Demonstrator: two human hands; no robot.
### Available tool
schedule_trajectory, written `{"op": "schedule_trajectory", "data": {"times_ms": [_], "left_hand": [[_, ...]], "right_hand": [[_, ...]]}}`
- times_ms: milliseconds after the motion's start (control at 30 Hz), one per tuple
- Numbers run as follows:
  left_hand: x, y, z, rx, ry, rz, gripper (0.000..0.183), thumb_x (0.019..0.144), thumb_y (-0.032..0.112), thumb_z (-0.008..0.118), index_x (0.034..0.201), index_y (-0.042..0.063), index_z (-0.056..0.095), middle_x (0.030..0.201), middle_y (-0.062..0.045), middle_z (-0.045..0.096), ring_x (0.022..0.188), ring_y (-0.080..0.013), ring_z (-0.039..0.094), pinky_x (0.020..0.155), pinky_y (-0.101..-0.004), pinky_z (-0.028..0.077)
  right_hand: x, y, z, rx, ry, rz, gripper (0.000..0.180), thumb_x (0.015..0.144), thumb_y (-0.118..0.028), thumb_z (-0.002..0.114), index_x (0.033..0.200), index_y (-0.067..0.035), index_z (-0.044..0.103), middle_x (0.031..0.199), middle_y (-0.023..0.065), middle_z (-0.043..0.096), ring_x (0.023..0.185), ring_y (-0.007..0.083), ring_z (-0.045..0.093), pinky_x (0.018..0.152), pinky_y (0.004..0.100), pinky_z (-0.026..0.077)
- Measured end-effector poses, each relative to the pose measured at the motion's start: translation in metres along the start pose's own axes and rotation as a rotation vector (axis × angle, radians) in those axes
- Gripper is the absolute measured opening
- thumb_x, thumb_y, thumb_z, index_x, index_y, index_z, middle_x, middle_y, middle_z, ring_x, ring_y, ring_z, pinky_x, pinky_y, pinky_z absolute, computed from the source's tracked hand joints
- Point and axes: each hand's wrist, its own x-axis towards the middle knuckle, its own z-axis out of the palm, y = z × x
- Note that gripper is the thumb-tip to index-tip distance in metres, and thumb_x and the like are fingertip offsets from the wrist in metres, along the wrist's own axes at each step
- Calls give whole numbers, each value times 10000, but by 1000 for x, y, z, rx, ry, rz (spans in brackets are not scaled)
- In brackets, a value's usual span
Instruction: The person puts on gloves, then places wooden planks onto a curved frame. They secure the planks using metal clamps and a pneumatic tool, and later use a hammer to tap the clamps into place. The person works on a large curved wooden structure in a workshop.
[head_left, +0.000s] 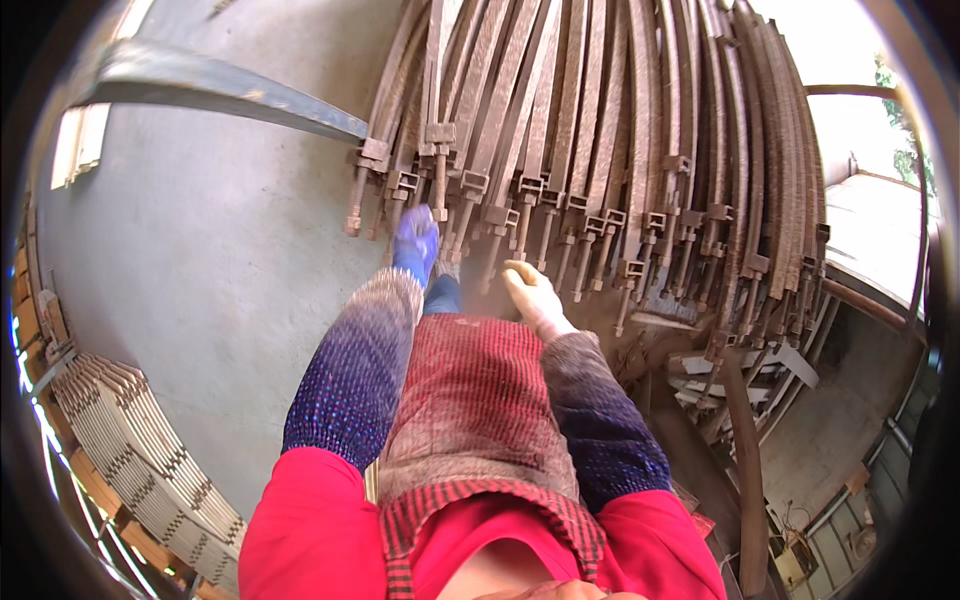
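My left hand (416, 238), in a blue-purple glove and blurred, is at the screw ends of the bar clamps at the left of the row. It overlaps one screw (395, 214) and lies close beside another clamp's screw (441, 187); whether the fingers grip anything cannot be seen. Lower and to the right, my right hand (531, 292) wears a pale glove, its fingers bent and turned away from view. No thing shows in it. Just beyond lie the screw ends of a long row of brown, dusty metal bar clamps (577, 150), set side by side.
A grey metal beam (225, 86) reaches in from the left to the clamps. Slatted wooden panels (142, 450) are stacked at lower left on the grey floor (225, 247). Pale strips (757, 375) and a brown upright bar (746, 480) stand to my right, near a bright opening.
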Motion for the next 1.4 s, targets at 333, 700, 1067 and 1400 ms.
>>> {"op": "schedule_trajectory", "data": {"times_ms": [333, 700, 1067, 1400], "left_hand": [[92, -14, 37, 1156, 65, 77, 286, 941, 129, 702, 1196, 22, 628, 896, -59, 653, 729, -163, 621, 675, -314, 534], [-143, 20, -208, 903, -213, -877, 216, 881, 79, 758, 1056, -13, 673, 831, -38, 673, 759, -148, 634, 727, -333, 566], [-90, 40, -133, 543, 58, -25, 346, 982, 21, 616, 1324, 11, 568, 1305, -94, 616, 1140, -178, 604, 1024, -328, 482], [83, 38, 19, 1507, 158, 545, 759, 835, 238, 813, 1461, 11, 451, 1265, -212, 629, 1153, -314, 613, 981, -434, 509]], "right_hand": [[152, 13, 136, 335, -56, 357, 375, 931, -308, 638, 1160, -11, 616, 973, 89, 693, 902, 231, 633, 821, 368, 495], [-38, 162, -138, -554, 208, 268, 241, 934, -275, 585, 1011, -52, 634, 897, 197, 703, 873, 403, 671, 785, 474, 529], [168, 11, -183, -606, 680, -415, 553, 945, -290, 673, 1396, -7, 527, 1403, 208, 574, 1279, 353, 564, 1080, 425, 452], [305, -21, -169, -698, 725, -26, 733, 859, -500, 738, 1356, -44, 451, 1148, 216, 668, 983, 392, 692, 885, 477, 549]]}}
